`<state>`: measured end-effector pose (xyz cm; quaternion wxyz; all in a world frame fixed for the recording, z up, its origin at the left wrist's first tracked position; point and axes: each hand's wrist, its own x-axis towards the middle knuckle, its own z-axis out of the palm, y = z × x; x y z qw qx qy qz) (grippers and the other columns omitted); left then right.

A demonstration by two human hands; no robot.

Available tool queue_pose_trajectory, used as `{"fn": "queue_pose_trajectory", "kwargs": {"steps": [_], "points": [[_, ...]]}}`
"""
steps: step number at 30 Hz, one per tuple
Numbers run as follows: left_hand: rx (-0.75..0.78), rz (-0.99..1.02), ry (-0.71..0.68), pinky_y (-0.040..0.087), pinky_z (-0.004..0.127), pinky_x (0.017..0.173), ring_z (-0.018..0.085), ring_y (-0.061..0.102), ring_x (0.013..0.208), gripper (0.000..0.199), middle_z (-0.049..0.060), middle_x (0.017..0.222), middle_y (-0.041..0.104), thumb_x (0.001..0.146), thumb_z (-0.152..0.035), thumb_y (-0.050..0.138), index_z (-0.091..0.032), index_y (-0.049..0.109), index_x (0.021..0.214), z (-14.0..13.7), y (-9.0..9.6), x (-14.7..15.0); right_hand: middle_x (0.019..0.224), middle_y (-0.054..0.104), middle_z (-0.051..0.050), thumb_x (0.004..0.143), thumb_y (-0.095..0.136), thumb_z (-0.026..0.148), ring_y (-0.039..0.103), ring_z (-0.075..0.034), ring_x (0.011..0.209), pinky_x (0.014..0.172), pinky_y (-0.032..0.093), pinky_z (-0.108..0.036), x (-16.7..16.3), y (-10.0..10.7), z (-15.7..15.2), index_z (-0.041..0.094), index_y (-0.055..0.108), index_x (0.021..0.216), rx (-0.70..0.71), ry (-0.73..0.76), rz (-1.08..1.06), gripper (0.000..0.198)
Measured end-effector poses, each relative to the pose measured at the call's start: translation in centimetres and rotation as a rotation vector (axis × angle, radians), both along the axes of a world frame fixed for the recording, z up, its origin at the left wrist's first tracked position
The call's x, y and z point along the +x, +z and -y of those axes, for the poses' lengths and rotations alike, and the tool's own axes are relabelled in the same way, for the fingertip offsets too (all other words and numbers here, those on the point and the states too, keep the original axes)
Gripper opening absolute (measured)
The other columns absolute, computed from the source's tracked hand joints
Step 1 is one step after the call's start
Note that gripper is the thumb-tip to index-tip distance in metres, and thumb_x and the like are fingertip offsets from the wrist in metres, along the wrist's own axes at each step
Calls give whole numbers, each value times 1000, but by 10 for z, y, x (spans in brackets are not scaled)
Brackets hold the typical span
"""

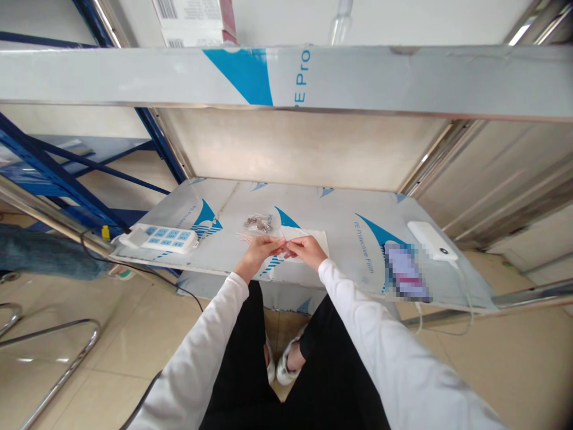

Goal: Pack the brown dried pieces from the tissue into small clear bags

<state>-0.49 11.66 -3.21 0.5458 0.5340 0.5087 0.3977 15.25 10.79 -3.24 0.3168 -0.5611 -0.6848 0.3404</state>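
Note:
My left hand (258,252) and my right hand (308,248) meet over the front of the film-covered shelf (340,209). Fingertips of both are pinched together around something tiny, too small to make out. Just behind my left hand lies a clear plastic bag (258,223) with small reddish-brown pieces in it. A white sheet (321,240), perhaps paper, lies partly beneath and behind my right hand. Some thin pale strips (244,237) show beside my left fingers, mostly hidden.
A white power strip (171,239) with blue sockets lies at left. At right are a pixelated phone-like object (406,272) and a white device (432,240) with a cable. An upper shelf edge (358,80) crosses in front, holding a box (194,24). Someone's jeans-clad leg (49,251) shows left.

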Motion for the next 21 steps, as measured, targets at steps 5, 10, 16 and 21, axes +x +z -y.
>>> {"fn": "queue_pose_trajectory", "kwargs": {"steps": [5,10,16,21], "points": [[82,-371,134,43,32,69,24,63,72,20,5,50,57,60,-24,68,-16,56,46,4,7,9,77,72,-12,78,55,24,66,-27,87,78,47,-36,-4,8,9,19,72,67,33,-312,256,21],[146,-562,139,43,32,73,26,63,80,23,6,53,60,60,-23,63,-18,48,43,1,31,18,111,68,-12,76,53,20,61,-27,105,92,45,-41,-5,5,14,19,69,105,179,-316,164,33],[128,-507,-77,45,22,59,13,61,59,20,2,55,63,72,-27,56,-14,61,58,-10,59,23,137,52,-5,73,69,31,46,-23,129,104,38,-39,9,5,5,27,51,129,91,166,-536,59],[100,-470,-144,48,21,60,12,63,60,15,5,64,68,73,-23,57,-12,67,73,-14,69,23,118,64,-7,55,84,33,59,-23,112,103,41,-39,14,4,0,22,56,118,73,102,-610,70]]}}
